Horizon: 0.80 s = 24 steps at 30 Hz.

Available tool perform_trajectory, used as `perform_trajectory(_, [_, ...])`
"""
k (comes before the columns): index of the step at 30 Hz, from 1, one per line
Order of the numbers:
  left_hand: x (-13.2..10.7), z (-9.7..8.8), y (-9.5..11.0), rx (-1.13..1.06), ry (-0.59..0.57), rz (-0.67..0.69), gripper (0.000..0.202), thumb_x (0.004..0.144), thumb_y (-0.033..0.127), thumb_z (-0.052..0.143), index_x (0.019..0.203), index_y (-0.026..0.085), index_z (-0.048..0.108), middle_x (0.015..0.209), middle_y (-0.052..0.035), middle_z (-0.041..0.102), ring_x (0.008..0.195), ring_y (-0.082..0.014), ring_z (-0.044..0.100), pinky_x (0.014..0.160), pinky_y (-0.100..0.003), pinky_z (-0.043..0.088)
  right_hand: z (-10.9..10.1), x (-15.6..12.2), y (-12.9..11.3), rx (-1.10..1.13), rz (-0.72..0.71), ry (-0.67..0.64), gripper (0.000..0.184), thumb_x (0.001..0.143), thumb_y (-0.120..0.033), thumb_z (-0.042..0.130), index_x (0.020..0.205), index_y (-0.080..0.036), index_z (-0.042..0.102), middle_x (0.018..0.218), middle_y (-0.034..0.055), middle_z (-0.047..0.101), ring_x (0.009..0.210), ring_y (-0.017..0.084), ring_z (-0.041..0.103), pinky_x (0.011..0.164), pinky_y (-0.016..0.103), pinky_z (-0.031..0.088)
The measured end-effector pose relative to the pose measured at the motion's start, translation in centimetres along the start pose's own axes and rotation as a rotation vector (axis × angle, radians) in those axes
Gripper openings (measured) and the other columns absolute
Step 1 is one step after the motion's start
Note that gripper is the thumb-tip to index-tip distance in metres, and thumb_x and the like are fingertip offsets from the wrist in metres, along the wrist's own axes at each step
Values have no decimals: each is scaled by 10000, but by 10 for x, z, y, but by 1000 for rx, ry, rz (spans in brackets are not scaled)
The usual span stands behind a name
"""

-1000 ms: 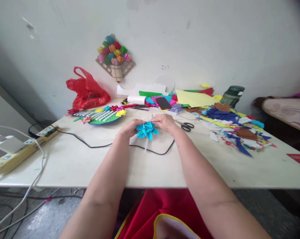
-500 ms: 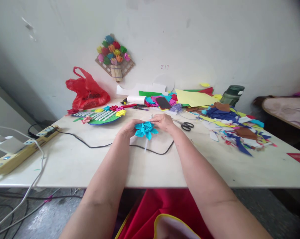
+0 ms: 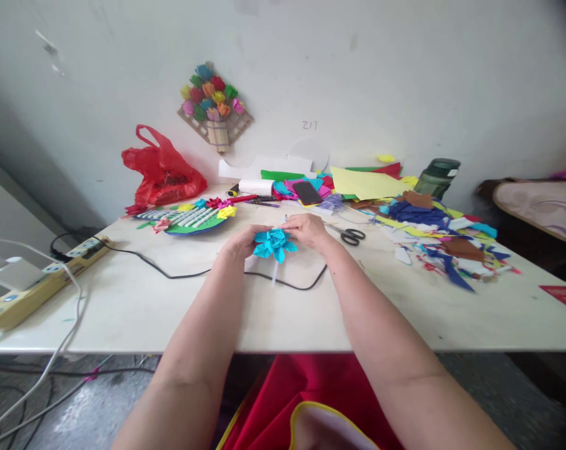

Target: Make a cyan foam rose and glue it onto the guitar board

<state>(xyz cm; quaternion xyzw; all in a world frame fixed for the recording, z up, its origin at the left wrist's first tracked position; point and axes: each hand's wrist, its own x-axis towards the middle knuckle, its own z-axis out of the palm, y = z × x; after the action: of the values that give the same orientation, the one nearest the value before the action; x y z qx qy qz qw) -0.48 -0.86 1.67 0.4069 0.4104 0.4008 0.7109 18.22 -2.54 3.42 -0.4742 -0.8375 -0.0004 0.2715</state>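
A bright blue paper flower (image 3: pixel 276 242) with pointed petals is held between my two hands over the middle of the table. My left hand (image 3: pixel 244 241) is closed on its left side, fingertips partly behind the petals. Fingers of my right hand (image 3: pixel 306 229) pinch at its upper right edge. Below the flower a translucent stick (image 3: pixel 274 274), perhaps a glue stick, shows; most of what it belongs to is hidden. Black-handled scissors (image 3: pixel 351 235) lie just right of my right hand.
A black cable (image 3: pixel 170 275) crosses the table from a power strip (image 3: pixel 43 281). A green decorated board (image 3: pixel 201 222), a red plastic bag (image 3: pixel 163 172), a phone (image 3: pixel 307 193), a dark bottle (image 3: pixel 437 178) and paper scraps (image 3: pixel 451 250) lie around the back and right.
Almost nothing differs: both hands stay on the blue paper flower, which looks very slightly turned. The whole view has shifted a little.
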Motion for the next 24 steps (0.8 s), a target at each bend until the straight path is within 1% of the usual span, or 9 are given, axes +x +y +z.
perform_trajectory(3, [0,0,0,82,29,-23,104,635,193,640,654,96,612,615,-79,640,500,-164,575,512,-284,458,0,0,0,-26,5,-10,235,811,-274,575,996,-354,696,911,-36,713,846,135,613,600,218,364])
perform_trajectory(8, [0,-2,0,152,5,130,144,550,191,701,621,92,625,554,-27,579,472,-111,512,482,-242,414,2,0,1,-23,6,-31,243,814,-273,570,1007,-357,691,943,-40,712,869,136,616,631,216,387])
perform_trajectory(12, [2,-6,-1,246,-8,187,187,541,237,724,555,104,594,498,8,505,438,-80,453,439,-219,361,4,0,4,37,44,-33,234,810,-274,574,999,-330,699,1023,-31,701,938,147,616,693,223,416])
perform_trajectory(16, [4,-10,-1,310,-48,193,227,557,280,736,548,113,581,490,13,488,438,-76,441,439,-217,343,6,0,7,113,58,-45,232,809,-274,571,998,-285,705,1060,-6,691,975,156,611,748,228,431])
perform_trajectory(20, [4,-10,-1,331,-43,181,233,552,285,748,559,117,587,519,2,516,474,-88,475,474,-226,366,4,-1,7,141,60,-84,230,805,-264,568,985,-265,712,1017,2,701,938,155,618,727,222,429])
perform_trajectory(24, [1,-8,0,347,-62,185,235,545,284,755,558,115,591,520,4,515,480,-84,464,480,-226,346,1,-1,9,187,61,-143,247,810,-265,555,1004,-255,707,1011,10,700,912,157,618,735,225,431])
